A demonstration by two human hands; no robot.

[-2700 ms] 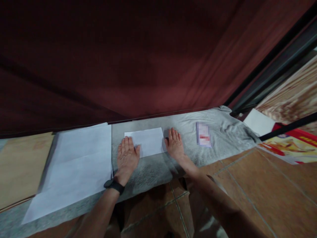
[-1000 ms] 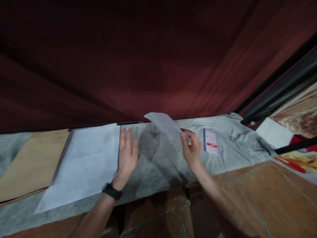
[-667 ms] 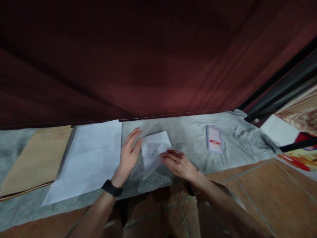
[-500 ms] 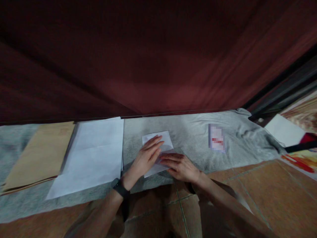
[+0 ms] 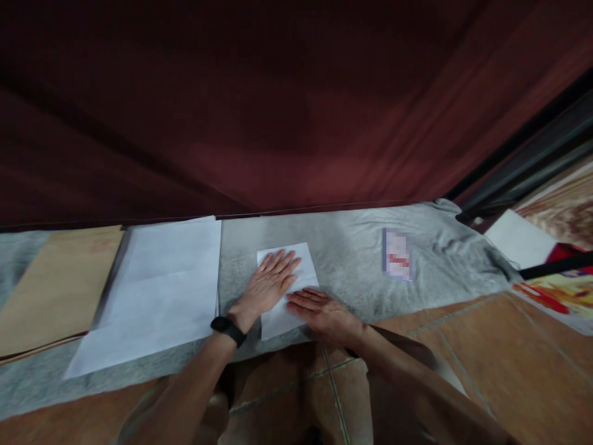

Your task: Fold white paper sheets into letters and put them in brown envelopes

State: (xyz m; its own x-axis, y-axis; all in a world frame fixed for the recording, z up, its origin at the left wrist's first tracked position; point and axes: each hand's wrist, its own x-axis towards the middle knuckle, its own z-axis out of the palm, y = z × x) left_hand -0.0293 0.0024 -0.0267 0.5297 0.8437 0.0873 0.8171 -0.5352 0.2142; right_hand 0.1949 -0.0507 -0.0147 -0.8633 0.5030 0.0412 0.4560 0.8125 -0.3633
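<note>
Two hands flat on one small folded white sheet (image 5: 288, 281), which lies on the grey cloth (image 5: 352, 247) near its front edge, approx centre of view. Our left hand (image 5: 269, 285) rests palm down across the sheet's upper-left part, fingers spread and extended; nothing pinched, just pressure. Our right hand (image 5: 319, 311) lies palm down over the sheet's lower-right edge, fingers pointing left, likewise open and pressing, no grasp on anything. Black watch band (image 5: 228, 329) on left wrist.

Risks as we judge them:
- Cloth is soft and rumpled twd the right; pressing on it could let the sheet skid or the fold go crooked, since neither hand actually grips the paper.
- Sheet's near end sits close to the cloth's front edge, above the tiled floor (image 5: 486, 358); a push twd us may slide it off.
- Hands press in diff directions; uneven force could wrinkle or tear at the crease.
- Light is dim, edges of sheet hard to read, so misalignment may go unnoticed.

Nearby: larger white sheet (image 5: 162, 290) just left of the left hand, brown envelope (image 5: 50, 287) beyond it, small blurred card (image 5: 397, 262) well apart to the right, dark red curtain (image 5: 278, 105) behind.
</note>
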